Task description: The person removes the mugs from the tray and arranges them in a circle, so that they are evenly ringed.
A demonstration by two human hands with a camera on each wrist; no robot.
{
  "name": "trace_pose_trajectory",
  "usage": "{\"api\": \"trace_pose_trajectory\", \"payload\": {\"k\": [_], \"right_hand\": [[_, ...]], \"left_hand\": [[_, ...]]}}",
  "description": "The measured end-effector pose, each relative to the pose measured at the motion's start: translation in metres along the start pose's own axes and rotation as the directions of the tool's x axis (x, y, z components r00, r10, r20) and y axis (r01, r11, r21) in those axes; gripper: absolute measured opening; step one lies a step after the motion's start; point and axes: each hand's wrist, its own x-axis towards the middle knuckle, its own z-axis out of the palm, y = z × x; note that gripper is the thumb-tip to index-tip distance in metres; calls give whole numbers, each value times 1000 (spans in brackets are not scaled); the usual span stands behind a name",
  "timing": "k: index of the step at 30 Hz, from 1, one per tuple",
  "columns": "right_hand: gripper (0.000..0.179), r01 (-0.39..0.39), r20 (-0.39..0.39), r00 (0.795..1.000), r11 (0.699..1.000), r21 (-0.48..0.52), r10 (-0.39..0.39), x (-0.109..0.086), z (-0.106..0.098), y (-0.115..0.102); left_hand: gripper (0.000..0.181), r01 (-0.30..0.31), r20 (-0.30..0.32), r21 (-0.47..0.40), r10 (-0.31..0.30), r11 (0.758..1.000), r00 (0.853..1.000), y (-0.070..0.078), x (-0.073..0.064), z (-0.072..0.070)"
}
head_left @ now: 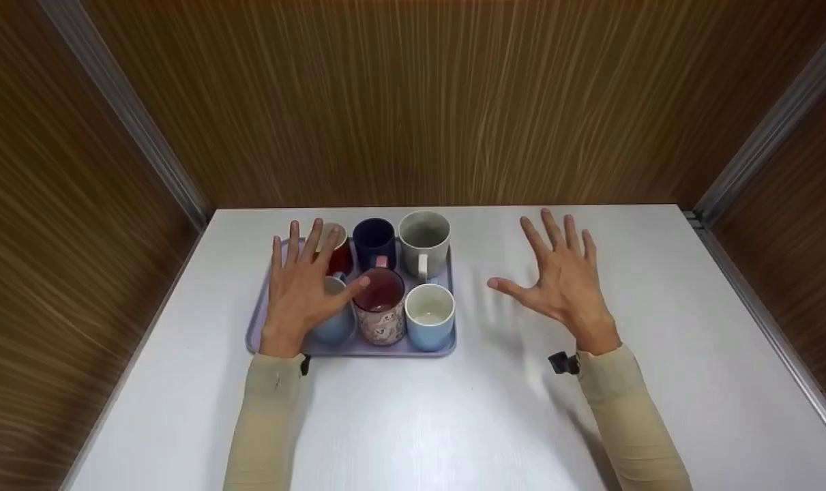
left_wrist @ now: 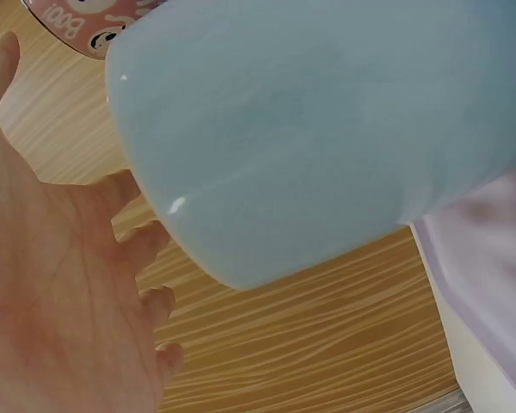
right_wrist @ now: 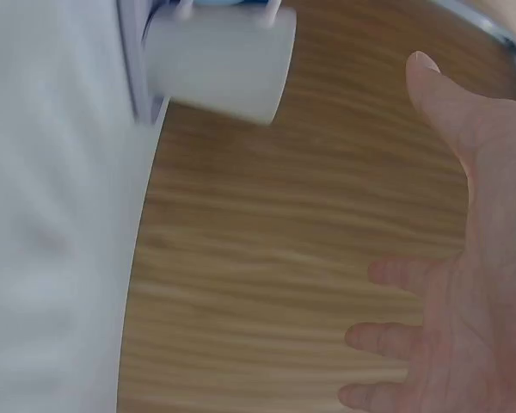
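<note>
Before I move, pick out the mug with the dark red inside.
The patterned mug, middle of the front row; the other visible insides are pale, or dark blue in the navy mug.

A booth-like enclosure: wood-grain panels (head_left: 413, 102) fill the top and both sides of the frame, grey metal strips (head_left: 118, 88) at their corners, around a white worktop (head_left: 413, 423); lab or office, unclear.

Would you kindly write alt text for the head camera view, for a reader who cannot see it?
A person's left hand hovers, spread wide, over a pale purple tray holding six mugs in two rows; their right hand, also spread, hovers over the white table beside the tray. Wood-grain panels stand behind and at both sides.
</note>
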Motion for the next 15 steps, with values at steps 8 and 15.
{"api": "trace_pose_trajectory", "payload": {"k": [8, 15], "right_hand": [[110, 134, 46, 989, 982, 132, -141, -15, 16, -30], [109, 178, 96, 974, 954, 243, -206, -26, 32, -47]], "left_hand": [[103, -21, 25, -15, 22, 1000, 999, -17, -31, 1], [103, -22, 85, -51, 26, 998, 996, -45, -54, 9]]}}
